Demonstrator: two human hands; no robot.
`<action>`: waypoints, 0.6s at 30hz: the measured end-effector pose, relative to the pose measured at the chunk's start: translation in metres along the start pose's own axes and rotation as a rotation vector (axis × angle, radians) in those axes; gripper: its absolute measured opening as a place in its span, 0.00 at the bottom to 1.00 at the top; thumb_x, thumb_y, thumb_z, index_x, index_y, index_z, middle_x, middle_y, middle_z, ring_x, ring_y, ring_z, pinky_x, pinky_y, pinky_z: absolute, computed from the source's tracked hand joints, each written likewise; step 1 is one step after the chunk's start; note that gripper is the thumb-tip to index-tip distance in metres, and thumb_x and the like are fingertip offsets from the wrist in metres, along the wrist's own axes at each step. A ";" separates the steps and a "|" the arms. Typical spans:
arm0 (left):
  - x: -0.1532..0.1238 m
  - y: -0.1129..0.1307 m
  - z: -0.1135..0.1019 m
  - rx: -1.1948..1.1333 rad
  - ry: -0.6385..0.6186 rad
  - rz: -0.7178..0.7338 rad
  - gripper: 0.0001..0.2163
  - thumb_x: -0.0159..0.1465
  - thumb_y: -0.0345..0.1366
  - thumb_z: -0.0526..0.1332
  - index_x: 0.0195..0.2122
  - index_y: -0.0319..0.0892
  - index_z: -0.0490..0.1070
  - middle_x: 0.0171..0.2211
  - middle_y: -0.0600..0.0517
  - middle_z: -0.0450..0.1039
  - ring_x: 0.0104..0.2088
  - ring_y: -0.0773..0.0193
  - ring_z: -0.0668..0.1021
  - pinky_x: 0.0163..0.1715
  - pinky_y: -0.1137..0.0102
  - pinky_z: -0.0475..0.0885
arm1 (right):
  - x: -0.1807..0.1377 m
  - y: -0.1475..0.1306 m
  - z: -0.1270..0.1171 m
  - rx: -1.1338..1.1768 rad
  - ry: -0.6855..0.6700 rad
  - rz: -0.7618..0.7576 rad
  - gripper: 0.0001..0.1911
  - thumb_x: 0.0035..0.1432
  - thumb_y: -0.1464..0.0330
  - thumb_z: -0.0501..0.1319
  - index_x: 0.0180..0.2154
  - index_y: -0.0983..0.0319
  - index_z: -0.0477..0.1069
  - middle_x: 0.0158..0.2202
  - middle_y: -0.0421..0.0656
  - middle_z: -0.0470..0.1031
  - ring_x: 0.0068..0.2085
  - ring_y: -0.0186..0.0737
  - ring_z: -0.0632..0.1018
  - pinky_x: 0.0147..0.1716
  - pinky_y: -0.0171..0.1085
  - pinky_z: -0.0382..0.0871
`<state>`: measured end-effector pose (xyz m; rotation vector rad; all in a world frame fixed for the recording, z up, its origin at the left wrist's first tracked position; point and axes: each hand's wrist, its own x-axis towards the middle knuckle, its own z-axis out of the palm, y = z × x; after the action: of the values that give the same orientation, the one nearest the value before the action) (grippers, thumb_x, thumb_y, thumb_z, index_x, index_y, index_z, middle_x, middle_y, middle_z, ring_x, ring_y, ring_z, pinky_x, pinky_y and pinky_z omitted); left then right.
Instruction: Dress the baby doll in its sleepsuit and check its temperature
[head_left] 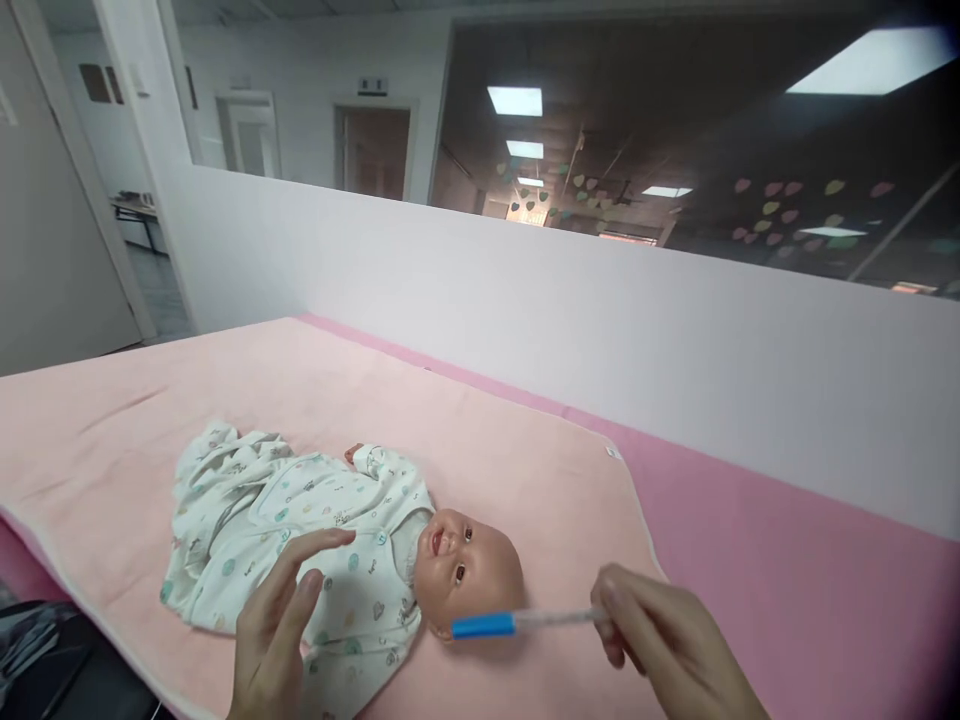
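A baby doll [469, 567] lies on its back, its head toward the right, dressed in a white patterned outfit [322, 505]. In my right hand [660, 625] is a slim clear tube with a blue cap [484, 626], which looks like a thermometer in its case. The fingers pinch its clear end, and the blue end points left, in front of the doll's head in view. My left hand [281, 620] hovers by the doll's chest with thumb and forefinger apart, holding nothing. Whether it touches the outfit, I cannot tell.
A peach blanket [525, 460] covers much of the pink padded surface [750, 530]. Behind runs a low white wall [600, 310] with windows above. A black item [97, 670] sits at the lower left edge, and a door [52, 200] stands at the far left.
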<state>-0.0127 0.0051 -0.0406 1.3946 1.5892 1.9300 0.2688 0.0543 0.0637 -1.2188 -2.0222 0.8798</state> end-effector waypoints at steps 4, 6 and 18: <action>-0.022 -0.005 0.001 0.154 -0.130 0.063 0.10 0.62 0.38 0.53 0.40 0.43 0.69 0.41 0.49 0.72 0.44 0.58 0.72 0.43 0.67 0.68 | 0.061 -0.008 0.013 0.620 0.043 0.004 0.25 0.54 0.54 0.52 0.13 0.59 0.46 0.10 0.32 0.47 0.14 0.27 0.52 0.15 0.32 0.48; -0.022 -0.004 -0.001 0.249 -0.210 0.208 0.09 0.61 0.36 0.54 0.39 0.44 0.69 0.41 0.49 0.72 0.45 0.58 0.71 0.47 0.64 0.66 | 0.083 -0.007 0.023 0.634 0.159 0.077 0.25 0.52 0.58 0.57 0.13 0.59 0.46 0.11 0.31 0.46 0.14 0.25 0.50 0.15 0.31 0.45; -0.011 -0.011 -0.022 0.415 -0.310 0.334 0.15 0.61 0.35 0.53 0.50 0.50 0.64 0.49 0.49 0.68 0.50 0.55 0.70 0.45 0.61 0.71 | 0.088 -0.014 0.031 0.350 0.191 0.069 0.27 0.54 0.56 0.55 0.12 0.61 0.47 0.11 0.31 0.46 0.15 0.23 0.50 0.18 0.30 0.50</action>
<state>-0.0282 -0.0122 -0.0538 2.1260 1.7496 1.4794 0.2042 0.1220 0.0704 -1.1310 -1.6042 1.0554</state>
